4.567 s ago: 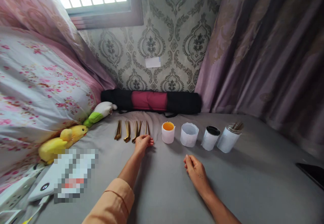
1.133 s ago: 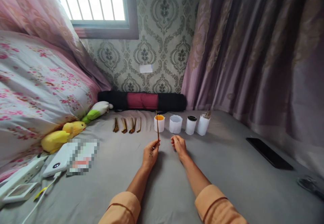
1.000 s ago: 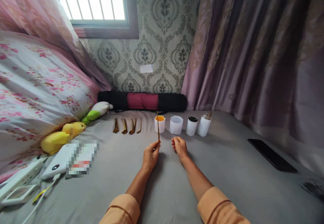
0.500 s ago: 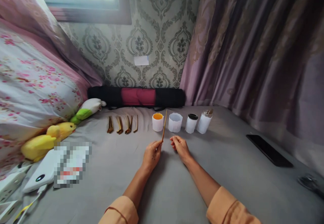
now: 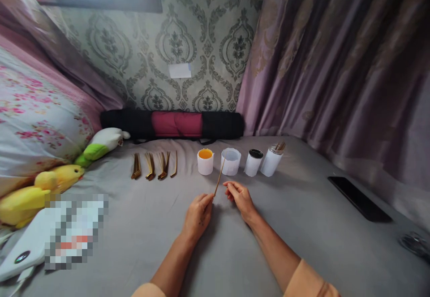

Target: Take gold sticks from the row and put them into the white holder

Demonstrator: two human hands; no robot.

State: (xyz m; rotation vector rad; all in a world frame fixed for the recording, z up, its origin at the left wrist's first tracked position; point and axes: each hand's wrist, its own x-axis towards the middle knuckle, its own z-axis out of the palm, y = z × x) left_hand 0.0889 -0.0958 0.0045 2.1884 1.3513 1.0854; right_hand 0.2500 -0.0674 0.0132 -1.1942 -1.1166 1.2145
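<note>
My left hand (image 5: 199, 216) pinches the lower end of a thin brown stick (image 5: 220, 178), which points up and slightly right. The stick's tip crosses in front of a whitish open cup (image 5: 230, 167). Close by on the right, my right hand (image 5: 240, 198) is closed with its fingers curled, apart from the stick; I see nothing in it. Left of the whitish cup stands a white-wrapped cup with orange-yellow contents (image 5: 205, 166). To its right are a white-wrapped can with a dark inside (image 5: 253, 163) and a white-wrapped jar holding several brown sticks (image 5: 271, 163).
Bundles of thin brown sticks (image 5: 150, 167) and a single stick (image 5: 174, 165) lie on the grey sheet at left. Plush toys (image 5: 57, 180) and a white power bank (image 5: 28, 241) are further left. A black phone (image 5: 359, 198) lies right; a black-and-red roll (image 5: 176, 124) lies behind.
The view has tilted down and shifted a little. The stick in my left hand has leaned further right, its tip now in front of the whitish cup. My right hand stays curled beside it.
</note>
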